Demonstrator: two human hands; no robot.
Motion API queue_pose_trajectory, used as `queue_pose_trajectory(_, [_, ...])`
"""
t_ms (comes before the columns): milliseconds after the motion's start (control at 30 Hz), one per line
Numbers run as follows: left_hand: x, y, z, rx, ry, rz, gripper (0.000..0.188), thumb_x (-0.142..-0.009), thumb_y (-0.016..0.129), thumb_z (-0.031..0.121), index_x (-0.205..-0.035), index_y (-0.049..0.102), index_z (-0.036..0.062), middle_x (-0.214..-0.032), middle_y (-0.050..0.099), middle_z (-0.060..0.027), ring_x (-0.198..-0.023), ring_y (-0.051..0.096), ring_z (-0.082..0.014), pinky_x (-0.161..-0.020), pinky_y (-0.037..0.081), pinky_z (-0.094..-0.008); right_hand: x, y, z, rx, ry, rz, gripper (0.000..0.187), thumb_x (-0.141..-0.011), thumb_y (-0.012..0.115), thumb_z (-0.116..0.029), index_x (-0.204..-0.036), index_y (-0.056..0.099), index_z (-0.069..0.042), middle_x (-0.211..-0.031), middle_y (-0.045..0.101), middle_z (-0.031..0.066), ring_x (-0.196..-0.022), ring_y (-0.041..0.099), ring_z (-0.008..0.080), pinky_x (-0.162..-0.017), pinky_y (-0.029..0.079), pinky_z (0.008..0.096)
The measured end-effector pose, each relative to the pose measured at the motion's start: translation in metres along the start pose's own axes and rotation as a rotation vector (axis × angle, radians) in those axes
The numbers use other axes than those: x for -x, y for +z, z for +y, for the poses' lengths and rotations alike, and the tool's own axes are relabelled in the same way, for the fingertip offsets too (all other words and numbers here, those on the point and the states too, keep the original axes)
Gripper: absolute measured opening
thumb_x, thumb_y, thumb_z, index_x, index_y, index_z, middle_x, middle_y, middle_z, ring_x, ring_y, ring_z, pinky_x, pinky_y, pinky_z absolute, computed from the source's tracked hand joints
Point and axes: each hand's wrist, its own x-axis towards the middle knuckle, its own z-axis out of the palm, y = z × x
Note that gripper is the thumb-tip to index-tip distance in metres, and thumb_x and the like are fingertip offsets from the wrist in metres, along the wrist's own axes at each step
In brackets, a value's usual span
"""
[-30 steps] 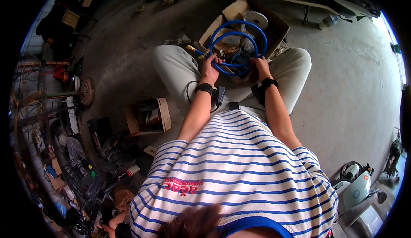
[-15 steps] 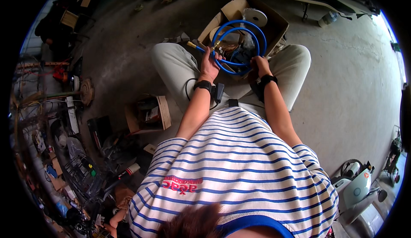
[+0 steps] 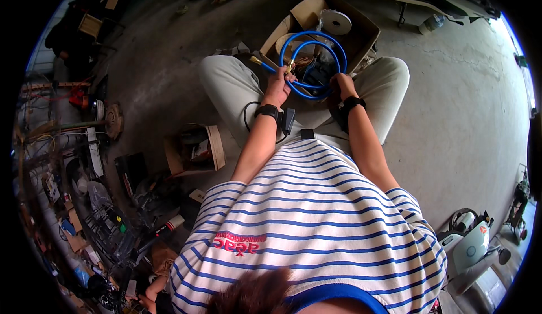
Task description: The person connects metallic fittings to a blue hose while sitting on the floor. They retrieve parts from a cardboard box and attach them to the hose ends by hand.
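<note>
Between my hands is a blue hose wound into loose loops, with brass fittings on its ends. My left hand is closed round the hose near both ends; one brass fitting sticks out to the left, and the other brass fitting stands just above my fingers. At the right side of the loops, my right hand grips the hose with curled fingers. Beneath the coil is an open cardboard box holding a white spool, wires and dark parts partly hidden by the hose.
A smaller cardboard box with dark items stands on the floor left of my body. Cluttered tools and parts fill the far left. A white scooter is at the lower right, and a plastic jug stands at the upper right.
The hose loops have drawn slightly tighter and shifted a little. The brass fitting by my left hand now points more upright. Both hands keep their hold.
</note>
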Motion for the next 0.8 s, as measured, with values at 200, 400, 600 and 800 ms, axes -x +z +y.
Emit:
queue_pose_trajectory(200, [0.002,0.001,-0.001,-0.029,-0.022,-0.016,0.029,-0.085,0.051,0.023,-0.099,0.055,-0.0025,-0.055,0.033,0.0035,-0.056,0.039,-0.0103,-0.066,0.039,-0.0276,-0.003,0.002,0.002,0.434,-0.139,0.173,0.024,-0.07,0.051,-0.011,-0.086,0.058,0.005,-0.077,0.061,0.0157,-0.069,0.06,0.0222,-0.061,0.046,0.0291])
queue_pose_trajectory(400, [0.003,-0.003,-0.007,-0.25,-0.036,0.028,0.029,-0.081,0.059,0.023,-0.093,0.058,-0.0041,-0.059,0.043,0.002,-0.056,0.042,-0.0091,-0.06,0.038,-0.024,0.005,0.013,-0.003,0.546,-0.599,0.194,0.031,-0.075,0.057,-0.026,-0.081,0.059,0.004,-0.079,0.063,0.0133,-0.078,0.059,0.018,-0.067,0.046,0.0271])
queue_pose_trajectory(600, [0.005,-0.01,-0.012,-0.396,-0.163,-0.147,0.03,-0.079,0.063,0.025,-0.096,0.061,0.0007,-0.068,0.052,0.003,-0.06,0.044,-0.0064,-0.059,0.035,-0.02,0.057,0.041,-0.028,0.425,0.034,-0.463,0.037,-0.083,0.056,-0.043,-0.08,0.058,-0.007,-0.068,0.055,-0.0016,-0.05,0.047,0.0053,-0.044,0.036,0.0187])
queue_pose_trajectory(800, [0.009,0.008,-0.017,-0.549,-0.133,-0.204,0.022,-0.079,0.063,0.027,-0.091,0.063,0.0089,-0.076,0.057,0.0064,-0.067,0.045,-0.004,-0.063,0.035,-0.0196,0.044,0.037,-0.017,0.191,0.038,-0.478,0.029,-0.086,0.055,-0.033,-0.087,0.061,-0.005,-0.068,0.058,-0.003,-0.049,0.047,0.0046,-0.043,0.035,0.0174])
